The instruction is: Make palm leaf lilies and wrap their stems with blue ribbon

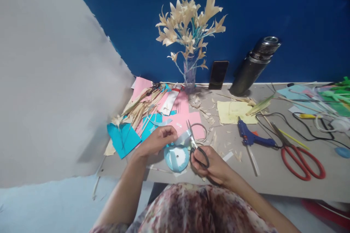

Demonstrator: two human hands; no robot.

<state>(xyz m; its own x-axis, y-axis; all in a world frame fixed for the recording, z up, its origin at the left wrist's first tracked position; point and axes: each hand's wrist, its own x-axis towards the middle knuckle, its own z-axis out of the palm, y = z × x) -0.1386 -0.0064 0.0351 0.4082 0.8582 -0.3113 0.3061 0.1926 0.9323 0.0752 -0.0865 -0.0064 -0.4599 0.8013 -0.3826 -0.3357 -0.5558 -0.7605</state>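
Note:
My left hand [163,137] pinches a strip of light blue ribbon [182,138] that stretches to the right. Black-handled scissors [201,156] are gripped in my right hand [210,164], their blades pointing up and parted around or beside the ribbon's right end; I cannot tell which. Below the ribbon, near the front edge of the table, lies a spool of light blue ribbon [176,158]. Behind the scissors are a thin ring [203,131] and a sheet of pink paper [188,118].
A glue gun [247,134] and large red-handled scissors [300,160] lie to the right. Behind stand a flower vase [189,74], a phone [218,75] and a dark flask [254,67]. Dried husks [147,105] and blue paper [124,138] cover the left side.

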